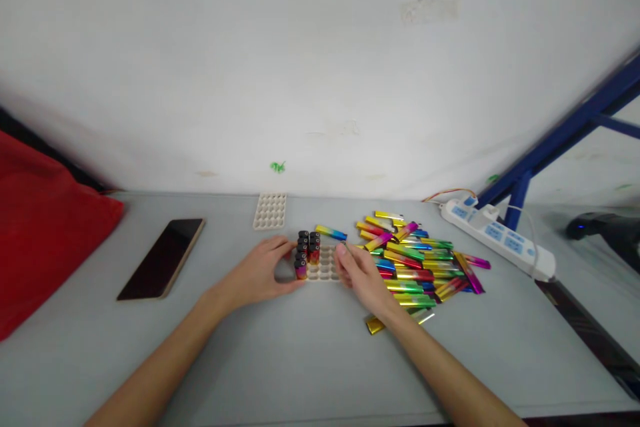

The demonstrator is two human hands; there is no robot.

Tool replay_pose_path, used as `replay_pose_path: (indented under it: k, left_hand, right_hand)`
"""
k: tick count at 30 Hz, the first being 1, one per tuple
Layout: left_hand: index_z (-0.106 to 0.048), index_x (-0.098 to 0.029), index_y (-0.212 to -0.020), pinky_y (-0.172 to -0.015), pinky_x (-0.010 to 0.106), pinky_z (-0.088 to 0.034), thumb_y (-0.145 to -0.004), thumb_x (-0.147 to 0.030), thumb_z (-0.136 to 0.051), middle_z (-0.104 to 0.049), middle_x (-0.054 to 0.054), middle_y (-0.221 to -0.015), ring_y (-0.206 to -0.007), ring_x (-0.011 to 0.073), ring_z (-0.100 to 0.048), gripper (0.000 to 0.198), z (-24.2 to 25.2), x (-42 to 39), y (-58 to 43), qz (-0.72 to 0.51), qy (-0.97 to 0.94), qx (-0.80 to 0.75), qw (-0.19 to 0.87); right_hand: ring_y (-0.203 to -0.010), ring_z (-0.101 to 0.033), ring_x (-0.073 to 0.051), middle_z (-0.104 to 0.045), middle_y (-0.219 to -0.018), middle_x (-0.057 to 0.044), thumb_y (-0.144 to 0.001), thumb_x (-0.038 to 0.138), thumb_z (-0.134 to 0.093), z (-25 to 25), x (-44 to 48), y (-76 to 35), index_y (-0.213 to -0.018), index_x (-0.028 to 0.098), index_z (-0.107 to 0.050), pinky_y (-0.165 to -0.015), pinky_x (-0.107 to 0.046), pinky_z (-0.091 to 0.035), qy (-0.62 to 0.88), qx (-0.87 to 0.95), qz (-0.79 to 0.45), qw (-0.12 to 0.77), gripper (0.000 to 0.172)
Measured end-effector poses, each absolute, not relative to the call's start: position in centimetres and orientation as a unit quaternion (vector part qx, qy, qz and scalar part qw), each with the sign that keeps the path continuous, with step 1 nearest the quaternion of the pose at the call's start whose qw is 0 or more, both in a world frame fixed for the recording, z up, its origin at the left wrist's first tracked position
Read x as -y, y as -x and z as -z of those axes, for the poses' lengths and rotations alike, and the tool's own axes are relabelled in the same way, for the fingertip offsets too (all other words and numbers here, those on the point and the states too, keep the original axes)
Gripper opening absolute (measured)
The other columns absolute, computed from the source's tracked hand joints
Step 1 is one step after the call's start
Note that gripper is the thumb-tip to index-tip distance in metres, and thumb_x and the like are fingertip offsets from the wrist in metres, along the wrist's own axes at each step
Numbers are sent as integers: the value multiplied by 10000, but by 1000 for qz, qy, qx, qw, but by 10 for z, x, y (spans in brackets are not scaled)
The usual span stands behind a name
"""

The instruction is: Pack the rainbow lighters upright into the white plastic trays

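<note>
A pale tray with round hollows (326, 271) lies in front of me. Along its left side stand several short upright pieces with black tops and red, yellow and purple bodies (301, 260); they look like lighters. My left hand (265, 268) curves around the tray's left end, thumb at the near corner and fingers at the far side, steadying it. Over the tray's right side, my right hand (361, 271) is pinched closed; anything between its fingertips is hidden. A loose yellow-blue shiny tube (331, 233) lies just behind the tray.
Right of the tray spreads a heap of shiny coloured tubes (410, 260). A second pale tray (270, 211) lies near the wall. A phone (163, 259) and red cloth (50, 227) are at left; a white power strip (500, 238) and blue metal frame (550, 147) at right.
</note>
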State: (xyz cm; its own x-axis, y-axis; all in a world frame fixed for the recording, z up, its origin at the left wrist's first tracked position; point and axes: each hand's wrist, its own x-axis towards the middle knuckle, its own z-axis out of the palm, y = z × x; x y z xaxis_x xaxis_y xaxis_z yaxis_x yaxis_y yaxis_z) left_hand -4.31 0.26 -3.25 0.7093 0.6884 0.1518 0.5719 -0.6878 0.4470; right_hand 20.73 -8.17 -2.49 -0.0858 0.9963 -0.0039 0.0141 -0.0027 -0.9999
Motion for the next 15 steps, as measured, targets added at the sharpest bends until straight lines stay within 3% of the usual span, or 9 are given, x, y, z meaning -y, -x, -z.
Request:
replay_pose_path:
  k: [5,12,15]
  left_hand:
    - [-704,-229,-1040,-971,433,-598,-918,-511,-826,-757,99,-1099,-1064,332,-738,331,33,-2,43,-152,-903,-351,195]
    - [-699,-226,-1049,-985,439,-597,-920,-508,-824,-751,91,-1090,-1060,330,-732,334,32,-2,42,-154,-906,-345,189]
    - [-694,-228,-1048,-980,436,-592,-927,-488,-819,-747,87,-1088,-1061,326,-729,313,32,-2,42,-151,-908,-345,181]
  right_hand:
    - [-633,-373,-147,-406,-654,42,-1038,785,-565,30,89,-204,-695,259,-447,-592,-305,-286,532,577,-392,480,639]
    - [-588,-344,-137,-358,-599,52,-961,542,-544,34,86,-199,-623,271,-396,-578,-308,-243,588,562,-361,455,458]
    - [-587,-354,-141,-369,-594,49,-946,522,-529,34,85,-198,-621,273,-396,-579,-308,-248,594,563,-353,453,430]
